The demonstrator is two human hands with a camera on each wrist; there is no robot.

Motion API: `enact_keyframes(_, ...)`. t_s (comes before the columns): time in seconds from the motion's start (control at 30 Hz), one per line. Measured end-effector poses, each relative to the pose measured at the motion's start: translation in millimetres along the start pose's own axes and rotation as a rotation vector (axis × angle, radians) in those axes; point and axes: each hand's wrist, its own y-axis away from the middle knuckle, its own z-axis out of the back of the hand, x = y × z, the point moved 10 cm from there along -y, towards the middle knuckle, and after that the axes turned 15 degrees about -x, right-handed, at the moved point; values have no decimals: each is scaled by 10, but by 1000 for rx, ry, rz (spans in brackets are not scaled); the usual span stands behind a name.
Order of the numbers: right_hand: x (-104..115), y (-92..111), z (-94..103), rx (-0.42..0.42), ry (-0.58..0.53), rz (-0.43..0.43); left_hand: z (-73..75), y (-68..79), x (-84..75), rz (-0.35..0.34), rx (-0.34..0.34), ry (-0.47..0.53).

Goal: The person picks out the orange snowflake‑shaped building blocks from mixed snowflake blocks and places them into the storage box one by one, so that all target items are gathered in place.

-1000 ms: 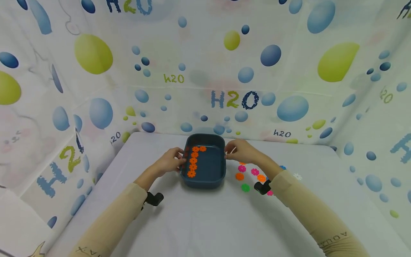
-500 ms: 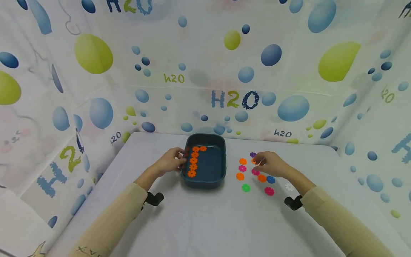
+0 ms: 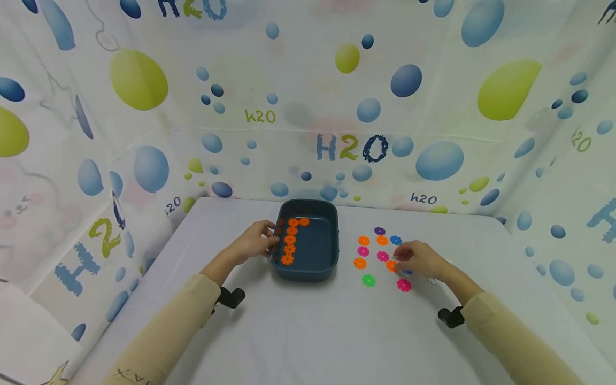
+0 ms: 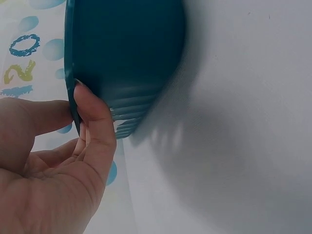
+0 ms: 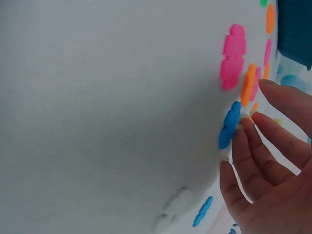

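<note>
My left hand (image 3: pixel 252 240) grips the left rim of a dark blue rectangular tub (image 3: pixel 317 243); in the left wrist view thumb and fingers pinch the tub wall (image 4: pixel 129 44) from both sides. Inside the tub, orange flower-shaped pieces (image 3: pixel 290 240) form a column with one more at its top right. My right hand (image 3: pixel 421 260) hovers low over the loose pieces on the right, thumb and fingers apart. Its fingertips are beside an orange flower piece (image 5: pixel 248 85) and touch or nearly touch a blue flower piece (image 5: pixel 230 126), which the hand partly covers in the head view.
Loose flower pieces lie right of the tub: a green one (image 3: pixel 368 280), a deep pink one (image 3: pixel 403 285), a purple one (image 3: pixel 379 231), a white one (image 3: pixel 432 281) and several others. A white cloth (image 3: pixel 298 331) covers the table. A patterned curtain (image 3: pixel 289 160) hangs behind.
My right hand has left the tub's right side and moved right to the loose flower pieces, then slightly farther right and down. The left hand and tub stay put.
</note>
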Motion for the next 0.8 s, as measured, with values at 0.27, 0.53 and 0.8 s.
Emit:
enact_keyframes(0.27,-66,19,-57,24,-51,-19,2,0,7,3,0,10)
enact_keyframes(0.53,-23,5,-64,43,-74,-3,10,-6,8,8,-3,5)
enact_keyframes(0.8,-54,-48,-54,38,-90,20,1,2,-5,0,-2,9)
